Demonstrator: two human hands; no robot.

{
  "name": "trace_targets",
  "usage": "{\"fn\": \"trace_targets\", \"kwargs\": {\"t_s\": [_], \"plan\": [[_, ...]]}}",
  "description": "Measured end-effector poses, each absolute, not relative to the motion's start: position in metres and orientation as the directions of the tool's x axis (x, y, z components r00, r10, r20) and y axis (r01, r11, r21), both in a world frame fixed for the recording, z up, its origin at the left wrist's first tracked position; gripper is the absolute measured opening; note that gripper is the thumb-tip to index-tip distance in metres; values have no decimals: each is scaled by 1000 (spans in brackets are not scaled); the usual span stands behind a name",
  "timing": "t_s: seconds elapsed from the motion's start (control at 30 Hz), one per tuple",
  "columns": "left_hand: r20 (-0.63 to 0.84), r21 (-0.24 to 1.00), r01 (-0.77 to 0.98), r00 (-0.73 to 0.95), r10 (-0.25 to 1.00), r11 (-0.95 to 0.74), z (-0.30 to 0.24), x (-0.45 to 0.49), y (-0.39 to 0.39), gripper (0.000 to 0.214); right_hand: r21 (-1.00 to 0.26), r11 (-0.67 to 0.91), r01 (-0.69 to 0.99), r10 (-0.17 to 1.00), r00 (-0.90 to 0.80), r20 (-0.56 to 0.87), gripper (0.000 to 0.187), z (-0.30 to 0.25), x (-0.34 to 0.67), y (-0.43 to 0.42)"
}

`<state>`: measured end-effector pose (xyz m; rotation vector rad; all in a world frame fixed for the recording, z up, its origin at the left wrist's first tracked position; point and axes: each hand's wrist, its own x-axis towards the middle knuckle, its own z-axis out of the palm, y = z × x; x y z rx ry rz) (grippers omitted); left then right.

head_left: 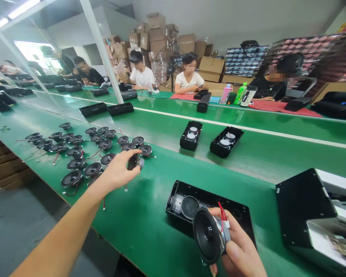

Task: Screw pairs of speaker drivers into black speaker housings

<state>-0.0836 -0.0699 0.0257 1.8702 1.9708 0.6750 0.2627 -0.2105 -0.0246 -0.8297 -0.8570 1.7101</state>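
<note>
My left hand [123, 167] reaches out to the group of loose speakers and has thumb and fingers closed round one speaker [134, 161], its magnet side turned to the right. In my right hand [236, 246] is another black speaker [207, 234], held by its magnet, the cone facing left and red wires with a white plug on top. Partly behind that speaker lies an open black speaker housing [177, 196] on the green table, with a round mesh grille [190, 207] showing inside. Several loose speakers [75, 152] lie cone-up around and beyond my left hand.
Two black housings [191, 135] with speakers inside sit farther back on the green surface [150, 215]. A black and silver machine [308, 211] stands at the right. Co-workers [188, 79] sit across the line, with bottles [241, 93] near them. A white post [102, 50] rises at the left.
</note>
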Motion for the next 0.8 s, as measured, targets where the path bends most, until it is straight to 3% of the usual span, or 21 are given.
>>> {"fn": "trace_targets", "kwargs": {"t_s": [0.17,0.3,0.37,0.43,0.5,0.6,0.67,0.73,0.8], "plan": [[62,861,498,93,994,-100,-5,-67,-136,57,-867,-234,-439,963,-225,-146,75,-21,269,-209],[22,943,317,236,971,-99,-53,-47,-192,66,-872,-223,-436,972,-168,-165,71,-12,272,-208],[0,951,296,274,962,-85,-68,-41,-214,57,-871,-227,-437,973,-141,-183,68,-8,274,-208],[9,913,387,299,954,-130,-73,-42,-228,43,-866,-231,-443,973,-93,-212,67,-3,278,-208],[62,791,559,332,941,-249,-70,-48,-233,44,-879,-189,-437,979,-17,-202,64,1,286,-205],[155,507,746,412,898,-431,-62,-58,-231,51,-947,13,-321,998,56,-5,51,7,307,-199],[162,383,786,461,873,-486,-56,-61,-227,50,-969,178,-170,983,65,170,44,12,323,-195],[132,372,778,496,858,-506,-46,-61,-223,47,-968,250,5,966,68,250,40,17,336,-191],[73,453,740,524,848,-497,-31,-59,-216,44,-955,233,181,966,70,249,41,20,345,-188]]}}
